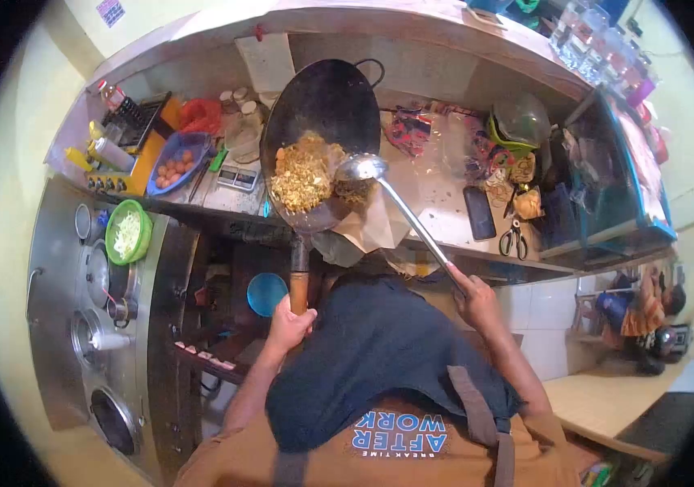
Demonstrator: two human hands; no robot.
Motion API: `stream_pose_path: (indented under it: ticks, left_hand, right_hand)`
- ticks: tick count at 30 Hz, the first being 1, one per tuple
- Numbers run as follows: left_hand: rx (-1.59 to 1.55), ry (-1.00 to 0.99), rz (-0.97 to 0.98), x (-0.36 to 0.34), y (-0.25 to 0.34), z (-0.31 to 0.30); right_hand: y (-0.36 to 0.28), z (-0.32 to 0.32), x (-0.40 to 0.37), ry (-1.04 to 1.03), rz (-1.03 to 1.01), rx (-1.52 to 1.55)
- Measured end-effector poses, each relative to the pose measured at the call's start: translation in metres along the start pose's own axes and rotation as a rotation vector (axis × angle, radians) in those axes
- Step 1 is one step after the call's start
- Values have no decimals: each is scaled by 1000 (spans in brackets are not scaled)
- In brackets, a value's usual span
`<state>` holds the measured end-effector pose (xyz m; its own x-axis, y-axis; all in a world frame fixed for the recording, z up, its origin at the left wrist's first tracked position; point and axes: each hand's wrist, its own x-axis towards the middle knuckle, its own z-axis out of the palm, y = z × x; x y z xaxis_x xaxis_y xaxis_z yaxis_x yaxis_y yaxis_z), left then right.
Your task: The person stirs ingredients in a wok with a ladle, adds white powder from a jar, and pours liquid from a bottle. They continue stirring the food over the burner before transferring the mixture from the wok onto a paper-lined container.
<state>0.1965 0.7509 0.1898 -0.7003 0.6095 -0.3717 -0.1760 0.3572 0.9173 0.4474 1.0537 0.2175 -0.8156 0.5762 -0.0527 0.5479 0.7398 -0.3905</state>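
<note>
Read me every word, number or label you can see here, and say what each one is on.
"AFTER WORK": brown apron, upside down in this view.
"BREAK TIME": small print beside it on the same apron.
Wall sticker: too blurred to read.
Counter packets and scale display: too small to read.

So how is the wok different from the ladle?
The wok is black and wide; the ladle is shiny silver with a small bowl. The wok's short wooden handle is in the left hand; the ladle's long thin one is in the right hand. Both meet at the yellow fried food.
</note>
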Motion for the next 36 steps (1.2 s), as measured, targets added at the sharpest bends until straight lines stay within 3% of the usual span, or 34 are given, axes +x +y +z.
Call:
stream_pose_path:
  ticks: [8, 15, 19, 20, 29, 36]
  left_hand:
    - [25, 106, -27, 5, 5, 25]
    - [-35, 110, -3, 2, 1, 24]
    - [-36, 108, 20, -3, 6, 31]
    - [-24, 106, 31, -2, 6, 32]
    - [3, 130, 64, 13, 1, 35]
    - [68, 131, 76, 19, 9, 40]
  right_hand:
    - [42, -35, -7, -37, -20, -29]
    - [-12, -37, 70, 79, -170, 123]
    - [-10, -21, 69, 22, -180, -32]
    - [-1, -15, 60, 119, -252, 13]
    - [51, -29, -5, -21, -31, -132]
    - [-2, -43, 26, 144, -178, -10]
